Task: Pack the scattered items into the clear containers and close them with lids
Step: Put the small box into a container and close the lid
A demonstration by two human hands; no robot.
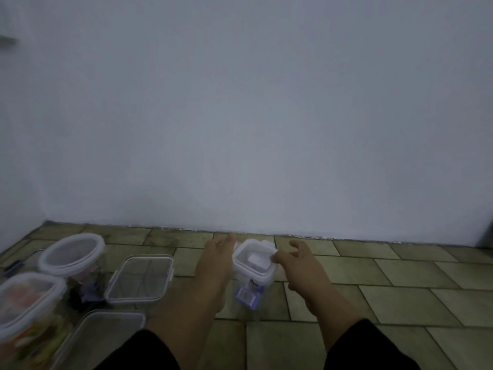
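— Where are the hands?

— Both are on the tall container point(249, 292), which stands upright on the tiled floor point(400, 289) at about 6 o'clock in the view, near the foot of the wall point(240, 116). Its white lid point(253, 259) sits on top, and small bluish items show through the clear wall low down.

— The left hand point(214, 265)?

— It lies against the container's 9 o'clock side, fingers stretched out nearly straight past the rim. The picture is blurred, so it seems to press flat rather than wrap round.

— And the right hand point(298, 265)?

— It is at the 3 o'clock edge: thumb and forefinger pinch the lid's side flap, and the other fingers are loosely curled, clear of it.

— Anything else?

— Out at 8 o'clock there is a group: a round container point(72, 253) with its lid on, an empty rectangular container point(140, 277) just beside it, a lidded box point(26, 303) of colourful contents, and another clear box point(101, 335) at the lower edge.
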